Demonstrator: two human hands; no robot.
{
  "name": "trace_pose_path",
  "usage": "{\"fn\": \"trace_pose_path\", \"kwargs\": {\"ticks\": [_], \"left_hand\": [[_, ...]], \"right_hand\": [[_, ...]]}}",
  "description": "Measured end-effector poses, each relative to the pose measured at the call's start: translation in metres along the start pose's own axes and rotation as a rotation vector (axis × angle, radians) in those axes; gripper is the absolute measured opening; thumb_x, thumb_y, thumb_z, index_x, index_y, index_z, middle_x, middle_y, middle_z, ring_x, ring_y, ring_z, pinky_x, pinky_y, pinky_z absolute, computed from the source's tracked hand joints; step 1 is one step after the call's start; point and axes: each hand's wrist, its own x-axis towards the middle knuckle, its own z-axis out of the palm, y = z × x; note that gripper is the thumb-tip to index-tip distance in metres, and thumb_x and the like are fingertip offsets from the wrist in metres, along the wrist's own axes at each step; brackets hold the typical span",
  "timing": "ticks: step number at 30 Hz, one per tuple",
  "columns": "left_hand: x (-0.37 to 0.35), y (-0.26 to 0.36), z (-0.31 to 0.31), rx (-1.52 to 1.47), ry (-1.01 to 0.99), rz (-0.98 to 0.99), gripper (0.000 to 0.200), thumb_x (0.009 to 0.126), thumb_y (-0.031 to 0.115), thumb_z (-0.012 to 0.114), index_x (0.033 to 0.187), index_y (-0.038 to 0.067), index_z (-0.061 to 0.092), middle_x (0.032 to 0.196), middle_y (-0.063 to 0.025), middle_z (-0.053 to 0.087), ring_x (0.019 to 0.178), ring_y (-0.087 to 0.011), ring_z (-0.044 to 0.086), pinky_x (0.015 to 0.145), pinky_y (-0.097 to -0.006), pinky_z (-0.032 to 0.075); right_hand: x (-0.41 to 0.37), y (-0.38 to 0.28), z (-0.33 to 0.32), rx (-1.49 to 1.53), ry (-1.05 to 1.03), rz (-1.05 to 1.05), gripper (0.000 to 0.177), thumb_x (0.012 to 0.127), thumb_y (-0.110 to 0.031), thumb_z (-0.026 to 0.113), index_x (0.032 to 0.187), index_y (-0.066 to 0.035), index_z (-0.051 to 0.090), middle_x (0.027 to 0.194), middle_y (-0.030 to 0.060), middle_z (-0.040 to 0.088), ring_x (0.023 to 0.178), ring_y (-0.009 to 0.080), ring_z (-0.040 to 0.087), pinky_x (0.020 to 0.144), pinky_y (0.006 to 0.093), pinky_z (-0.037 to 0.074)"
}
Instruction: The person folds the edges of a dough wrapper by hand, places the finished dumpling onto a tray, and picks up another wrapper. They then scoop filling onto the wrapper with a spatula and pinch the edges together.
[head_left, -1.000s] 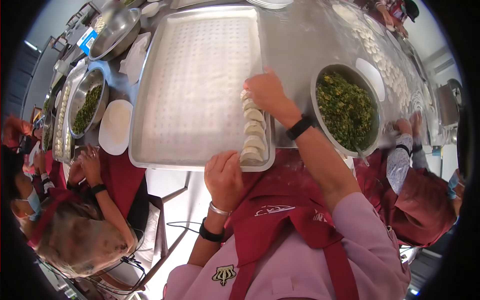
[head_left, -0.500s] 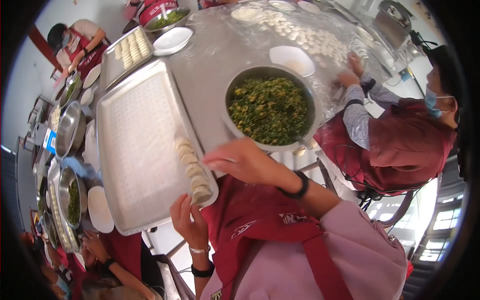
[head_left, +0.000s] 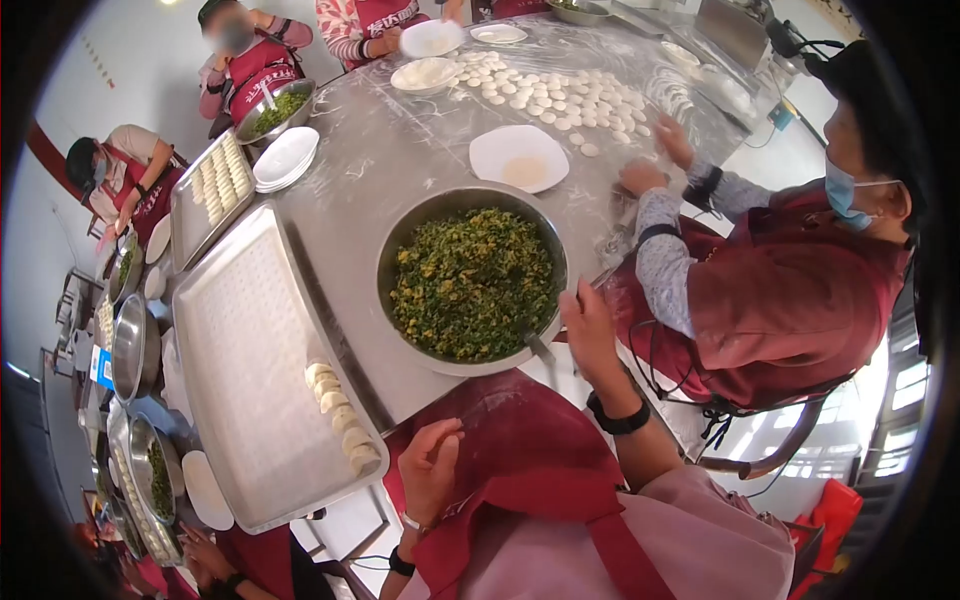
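My right hand (head_left: 590,330) touches the filling bowl (head_left: 385,275) at four o'clock, grip unclear; left hand (head_left: 432,468) hangs open, farther off.

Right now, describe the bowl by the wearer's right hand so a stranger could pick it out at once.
On the floured steel table, look between the long steel tray and the white square plate. The metal bowl there, with the right hand at its near rim, is the largest one in view and is full of chopped green filling flecked with yellow.
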Motion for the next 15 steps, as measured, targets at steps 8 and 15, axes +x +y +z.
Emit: {"fn": "trace_pose_path", "kwargs": {"ticks": [8, 15], "left_hand": [[0.04, 0.027, 0.031, -0.484, 0.043, -0.216, 0.058, 0.096, 0.003, 0.056, 0.149, -0.008, 0.033, 0.125, -0.0237, 0.063, 0.108, -0.0288, 0.067, 0.096, -0.0374, 0.055], [0.083, 0.031, 0.021, -0.559, 0.114, -0.235, 0.047, 0.098, 0.002, 0.053, 0.141, -0.009, 0.04, 0.123, -0.0253, 0.062, 0.105, -0.0305, 0.067, 0.095, -0.0412, 0.057]], "right_hand": [[0.015, 0.016, 0.033, 0.133, 0.014, 0.06, 0.027, 0.102, -0.022, 0.057, 0.116, 0.001, 0.052, 0.087, 0.0129, 0.06, 0.077, 0.0193, 0.055, 0.071, 0.0355, 0.047], [0.111, 0.03, 0.056, -0.382, 0.229, -0.307, 0.025, 0.092, -0.022, 0.066, 0.105, -0.001, 0.064, 0.1, 0.0214, 0.067, 0.095, 0.037, 0.064, 0.083, 0.0455, 0.05]]}}
